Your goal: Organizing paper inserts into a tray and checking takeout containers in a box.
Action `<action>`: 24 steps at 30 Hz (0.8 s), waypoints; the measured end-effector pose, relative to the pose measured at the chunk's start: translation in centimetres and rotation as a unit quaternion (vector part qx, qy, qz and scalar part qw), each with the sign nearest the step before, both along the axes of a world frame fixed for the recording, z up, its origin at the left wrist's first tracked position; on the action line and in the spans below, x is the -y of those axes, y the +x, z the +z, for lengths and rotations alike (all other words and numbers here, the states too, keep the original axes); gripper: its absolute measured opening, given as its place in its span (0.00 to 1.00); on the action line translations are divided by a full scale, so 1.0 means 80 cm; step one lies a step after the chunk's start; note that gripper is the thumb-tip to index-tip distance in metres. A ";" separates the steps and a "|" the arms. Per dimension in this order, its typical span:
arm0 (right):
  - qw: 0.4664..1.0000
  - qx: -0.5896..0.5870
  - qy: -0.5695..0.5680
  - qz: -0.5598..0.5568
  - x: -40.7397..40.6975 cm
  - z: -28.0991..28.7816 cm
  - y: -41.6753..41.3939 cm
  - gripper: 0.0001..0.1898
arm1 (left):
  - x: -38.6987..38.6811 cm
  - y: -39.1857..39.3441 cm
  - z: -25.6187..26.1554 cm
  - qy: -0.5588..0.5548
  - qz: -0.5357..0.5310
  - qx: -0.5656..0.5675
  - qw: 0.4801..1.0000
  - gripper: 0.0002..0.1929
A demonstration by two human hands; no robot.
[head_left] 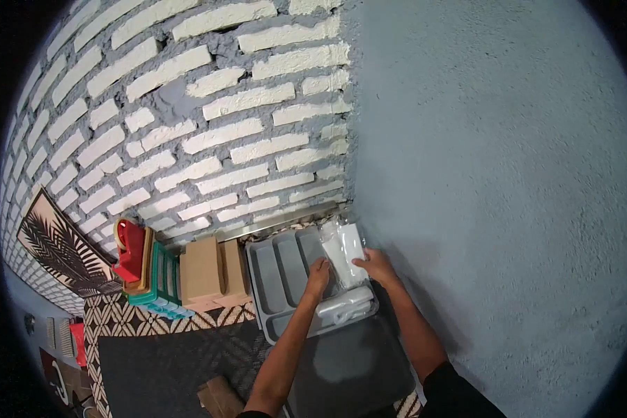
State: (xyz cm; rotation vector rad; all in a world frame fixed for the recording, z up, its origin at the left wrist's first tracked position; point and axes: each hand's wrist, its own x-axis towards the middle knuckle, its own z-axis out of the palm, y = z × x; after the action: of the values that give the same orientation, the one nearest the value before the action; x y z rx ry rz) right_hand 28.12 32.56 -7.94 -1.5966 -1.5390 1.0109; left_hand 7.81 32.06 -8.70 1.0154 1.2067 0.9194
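Observation:
A grey compartment tray (264, 279) lies at the back of the table, in the corner between the walls. Over its right side are clear plastic packets (350, 243) with white contents; I cannot tell what they are. My right hand (377, 265) grips the right edge of the packets, thumb on top. At their left edge is my left hand (319, 275), fingers curled over the tray; whether it pinches the plastic is unclear. Another clear-wrapped white bundle (346, 304) rests across the tray's front right compartment.
A dark flat tray or lid (352, 366) lies in front, beside a black mat (172, 366) with folded brown cardboard (220, 398). Leftward stand cardboard boxes (201, 271), a teal plastic drawer unit (159, 282) and a red tape dispenser (129, 256). A blue-grey wall (491, 183) bounds the right.

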 end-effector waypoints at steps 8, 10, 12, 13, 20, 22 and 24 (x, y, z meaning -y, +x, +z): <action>0.993 0.118 0.002 0.008 0.002 0.019 -0.062 0.23 | -0.034 0.015 -0.068 0.187 0.087 -0.198 0.958 0.25; 0.996 0.069 0.059 -0.005 0.005 0.010 -0.084 0.27 | -0.043 -0.009 -0.093 0.341 0.057 -0.400 0.848 0.26; 0.993 0.035 0.108 -0.035 0.013 0.002 -0.073 0.31 | -0.032 0.009 -0.083 0.280 0.053 -0.356 0.890 0.28; 0.991 0.068 0.111 -0.018 0.023 0.014 -0.072 0.34 | -0.026 0.014 -0.074 0.218 0.055 -0.316 0.921 0.30; 0.976 0.130 0.159 0.066 0.027 0.037 -0.067 0.37 | -0.011 0.009 -0.049 0.228 0.063 -0.297 0.925 0.35; 0.982 0.098 0.154 0.041 0.031 0.044 -0.066 0.34 | -0.009 0.003 -0.045 0.244 0.073 -0.255 0.933 0.41; 0.987 0.067 0.147 0.018 0.039 0.051 -0.064 0.30 | -0.005 -0.009 -0.037 0.279 0.041 -0.242 0.928 0.43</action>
State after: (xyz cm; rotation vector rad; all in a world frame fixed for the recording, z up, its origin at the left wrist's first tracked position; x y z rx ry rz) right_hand 23.04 29.45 -3.83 -1.4564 -1.7232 0.6677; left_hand 7.10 32.46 -11.66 1.7353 1.4321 1.1522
